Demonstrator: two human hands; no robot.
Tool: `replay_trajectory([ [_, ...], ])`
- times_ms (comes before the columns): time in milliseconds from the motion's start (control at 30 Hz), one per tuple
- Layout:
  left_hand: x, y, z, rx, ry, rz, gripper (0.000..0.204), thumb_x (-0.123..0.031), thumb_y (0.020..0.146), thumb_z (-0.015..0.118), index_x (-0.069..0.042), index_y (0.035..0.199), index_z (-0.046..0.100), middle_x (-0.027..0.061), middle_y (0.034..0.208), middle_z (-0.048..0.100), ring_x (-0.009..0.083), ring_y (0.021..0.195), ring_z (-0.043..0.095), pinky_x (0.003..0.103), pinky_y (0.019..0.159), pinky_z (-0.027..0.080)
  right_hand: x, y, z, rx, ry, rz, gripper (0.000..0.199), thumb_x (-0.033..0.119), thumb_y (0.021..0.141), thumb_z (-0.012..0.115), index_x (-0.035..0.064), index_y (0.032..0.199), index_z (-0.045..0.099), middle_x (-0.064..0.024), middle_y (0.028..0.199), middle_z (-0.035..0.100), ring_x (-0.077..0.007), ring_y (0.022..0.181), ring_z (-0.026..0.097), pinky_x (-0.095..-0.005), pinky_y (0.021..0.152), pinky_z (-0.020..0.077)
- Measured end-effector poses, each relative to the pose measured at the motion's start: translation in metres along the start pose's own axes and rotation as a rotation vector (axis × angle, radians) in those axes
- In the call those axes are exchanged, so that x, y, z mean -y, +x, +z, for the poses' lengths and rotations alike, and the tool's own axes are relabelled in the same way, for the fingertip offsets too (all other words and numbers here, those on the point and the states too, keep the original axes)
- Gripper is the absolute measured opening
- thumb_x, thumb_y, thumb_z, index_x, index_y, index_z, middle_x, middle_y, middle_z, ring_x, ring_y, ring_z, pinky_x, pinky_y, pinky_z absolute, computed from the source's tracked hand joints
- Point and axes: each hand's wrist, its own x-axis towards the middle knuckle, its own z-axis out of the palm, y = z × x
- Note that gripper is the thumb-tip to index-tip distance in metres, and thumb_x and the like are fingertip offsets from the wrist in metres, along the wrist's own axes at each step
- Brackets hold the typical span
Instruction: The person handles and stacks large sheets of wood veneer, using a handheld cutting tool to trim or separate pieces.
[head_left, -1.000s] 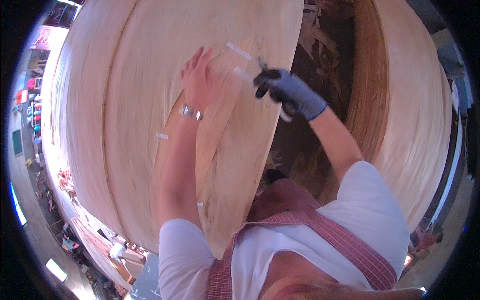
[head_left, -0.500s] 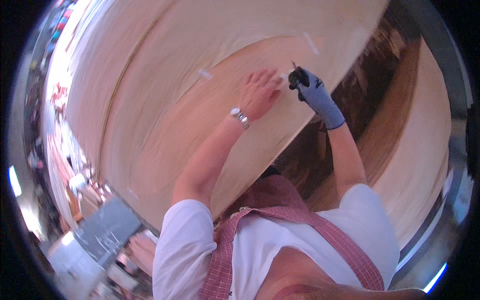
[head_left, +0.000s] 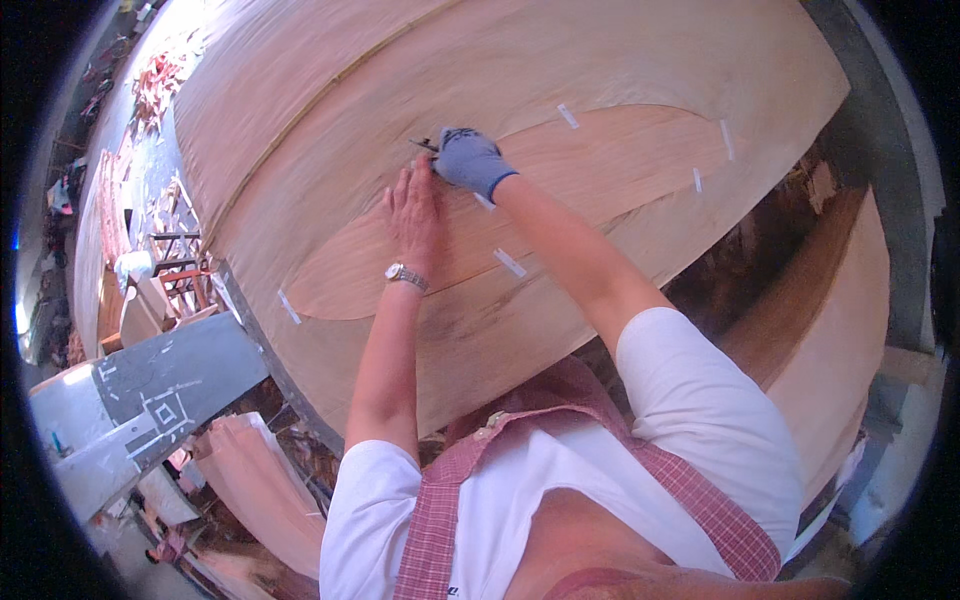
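Observation:
A long oval wood veneer piece [head_left: 600, 165] lies in a larger pale veneer sheet [head_left: 470, 350]. Strips of white tape [head_left: 510, 262] bridge its outline at several spots. My left hand [head_left: 412, 215], bare and wearing a metal watch [head_left: 405, 275], rests flat on the oval, fingers stretched toward its far edge. Just beyond those fingertips, my right hand [head_left: 470, 160] in a blue-grey work glove is closed around a small dark pointed tool [head_left: 424, 146]. The tool's tip points left; its exact kind is hidden by the glove.
Another curved veneer sheet [head_left: 825, 340] lies at the right, past a dark gap. A grey board [head_left: 190, 365] stands at the lower left, with loose veneer sheets [head_left: 255, 480] below it. Reddish scraps [head_left: 165, 85] lie at the far left. A thin raised strip [head_left: 330, 85] crosses the sheet's far part.
The view has shifted, showing more of the oval. My right hand has moved left with the tool to the oval's far edge, and my left hand has shifted left too, now lying flat.

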Motion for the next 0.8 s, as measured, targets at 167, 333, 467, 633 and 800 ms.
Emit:
replay_trajectory([
  [167, -0.007, 0.003, -0.019, 0.122, 0.071, 0.053, 0.063, -0.045, 0.089, 0.051, -0.030, 0.146, 0.030, 0.0059, 0.148, 0.036, 0.0298, 0.135, 0.032, 0.057, 0.107, 0.023, -0.034, -0.061, -0.021, 0.002, 0.061, 0.159, 0.030, 0.029, 0.084, 0.057, -0.0008, 0.090, 0.061, -0.0225, 0.096, 0.065, -0.0361, 0.089, 0.065, -0.0462, 0.081, 0.0496],
  [333, 0.000, 0.006, -0.010, 0.205, 0.113, 0.017, 0.060, -0.054, 0.088, 0.047, -0.035, 0.144, 0.035, 0.0054, 0.150, 0.033, 0.0301, 0.136, 0.030, 0.061, 0.105, 0.022, -0.025, -0.144, 0.004, -0.308, 0.441, 0.428, 0.022, 0.026, 0.088, 0.059, 0.0033, 0.089, 0.059, -0.0193, 0.087, 0.066, -0.0311, 0.081, 0.065, -0.0453, 0.074, 0.0496],
  [467, -0.001, 0.004, 0.001, 0.186, 0.161, 0.024, 0.059, -0.057, 0.089, 0.045, -0.038, 0.144, 0.034, 0.0045, 0.152, 0.029, 0.0293, 0.137, 0.028, 0.060, 0.105, 0.020, -0.052, -0.171, -0.006, -0.363, 0.663, 0.562, 0.033, 0.035, 0.088, 0.062, 0.0046, 0.099, 0.062, -0.0174, 0.095, 0.066, -0.0299, 0.089, 0.063, -0.0435, 0.079, 0.0487],
  [633, -0.001, 0.001, -0.002, 0.096, 0.141, 0.078, 0.058, -0.054, 0.089, 0.046, -0.035, 0.143, 0.036, 0.0059, 0.150, 0.033, 0.0287, 0.134, 0.031, 0.054, 0.104, 0.020, -0.043, -0.127, -0.017, -0.548, 0.279, 0.268, 0.046, 0.048, 0.082, 0.066, 0.0093, 0.107, 0.061, -0.0160, 0.105, 0.062, -0.0322, 0.101, 0.058, -0.0431, 0.083, 0.0488],
  [800, -0.002, -0.002, -0.005, 0.072, 0.126, 0.083, 0.057, -0.052, 0.089, 0.047, -0.034, 0.143, 0.038, 0.0066, 0.149, 0.034, 0.0288, 0.133, 0.031, 0.051, 0.104, 0.021, -0.042, -0.103, -0.040, -0.206, 0.090, 0.099, 0.056, 0.051, 0.074, 0.072, 0.0170, 0.116, 0.058, -0.0181, 0.118, 0.053, -0.0348, 0.107, 0.057, -0.0451, 0.086, 0.0487],
])
